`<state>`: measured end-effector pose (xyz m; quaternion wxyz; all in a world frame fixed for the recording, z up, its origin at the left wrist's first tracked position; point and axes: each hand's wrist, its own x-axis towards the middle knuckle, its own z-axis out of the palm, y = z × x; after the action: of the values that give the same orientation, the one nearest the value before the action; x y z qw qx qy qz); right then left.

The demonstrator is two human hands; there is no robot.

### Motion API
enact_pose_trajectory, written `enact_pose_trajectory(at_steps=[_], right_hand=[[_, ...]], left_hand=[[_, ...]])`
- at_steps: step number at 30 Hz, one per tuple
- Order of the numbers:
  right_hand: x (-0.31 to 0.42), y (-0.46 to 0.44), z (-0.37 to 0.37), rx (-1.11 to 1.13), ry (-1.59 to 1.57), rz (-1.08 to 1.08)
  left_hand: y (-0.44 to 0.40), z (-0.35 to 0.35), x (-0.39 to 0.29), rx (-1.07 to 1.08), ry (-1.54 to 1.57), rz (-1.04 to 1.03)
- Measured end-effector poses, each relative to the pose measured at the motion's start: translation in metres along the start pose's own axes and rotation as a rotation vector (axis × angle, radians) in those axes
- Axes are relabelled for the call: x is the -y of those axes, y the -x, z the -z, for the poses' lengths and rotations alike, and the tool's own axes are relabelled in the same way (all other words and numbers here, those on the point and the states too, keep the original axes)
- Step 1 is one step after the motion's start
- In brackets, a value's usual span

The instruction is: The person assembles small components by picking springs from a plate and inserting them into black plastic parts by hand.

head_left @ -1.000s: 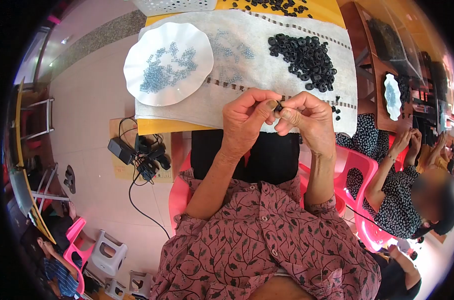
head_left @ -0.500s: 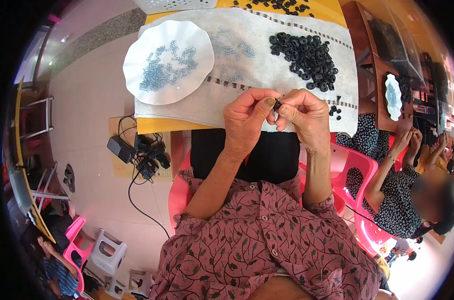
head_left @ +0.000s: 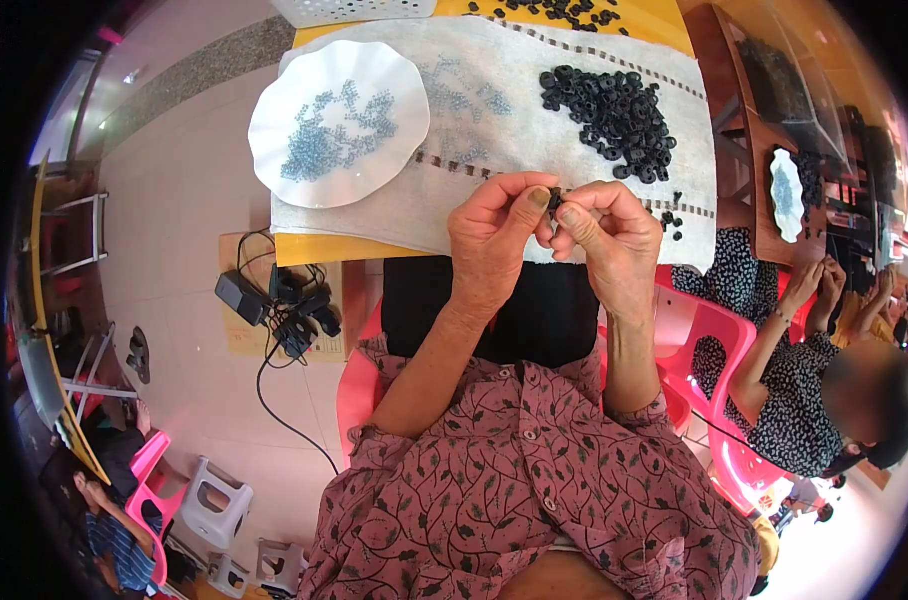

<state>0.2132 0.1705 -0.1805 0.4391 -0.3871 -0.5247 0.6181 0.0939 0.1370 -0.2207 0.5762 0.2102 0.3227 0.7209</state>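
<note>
Between the fingertips of both hands is a small black part (head_left: 555, 199), partly hidden by the thumbs. My left hand (head_left: 494, 232) pinches it from the left, thumb and forefinger closed. My right hand (head_left: 612, 228) is closed on its other side, with the fingertips almost meeting the left ones. Beyond the right hand lies a heap of black ring-like parts (head_left: 614, 118) on the pale cloth (head_left: 514, 140). A few loose black pieces (head_left: 671, 222) lie just right of the right hand. A white wavy-edged plate (head_left: 271, 150) at the left carries many tiny bluish clear pieces (head_left: 324, 140).
More bluish pieces are scattered on the cloth beside the plate. A white perforated basket (head_left: 359, 10) and more black parts (head_left: 564, 12) are at the table's far side. Cables and adapters (head_left: 284, 310) lie on a box at the left. A co-worker (head_left: 789, 380) sits at the right.
Both hands stay together at the table's near edge, with only slight shifts of the fingers around the small black part. The surroundings look the same.
</note>
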Motion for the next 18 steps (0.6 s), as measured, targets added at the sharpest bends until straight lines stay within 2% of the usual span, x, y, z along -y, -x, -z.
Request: enact_pose_trajectory(at_steps=[3,6,8,12,18], right_hand=[[-0.001,0.004,-0.007,-0.034,0.04,-0.005],[-0.006,0.009,-0.016,-0.07,0.073,0.078],[-0.012,0.01,-0.019,-0.108,0.112,0.211],[-0.016,0.01,-0.02,-0.115,0.158,0.273],[-0.018,0.013,-0.024,-0.187,0.44,0.453]], left_hand=[[0.001,-0.001,0.0,-0.012,0.047,-0.01],[0.001,-0.002,-0.002,-0.033,0.036,-0.022],[0.002,-0.002,-0.002,-0.035,0.001,-0.046],[0.003,-0.003,-0.001,-0.047,-0.038,-0.067],[0.006,-0.005,-0.002,-0.069,0.02,-0.063]])
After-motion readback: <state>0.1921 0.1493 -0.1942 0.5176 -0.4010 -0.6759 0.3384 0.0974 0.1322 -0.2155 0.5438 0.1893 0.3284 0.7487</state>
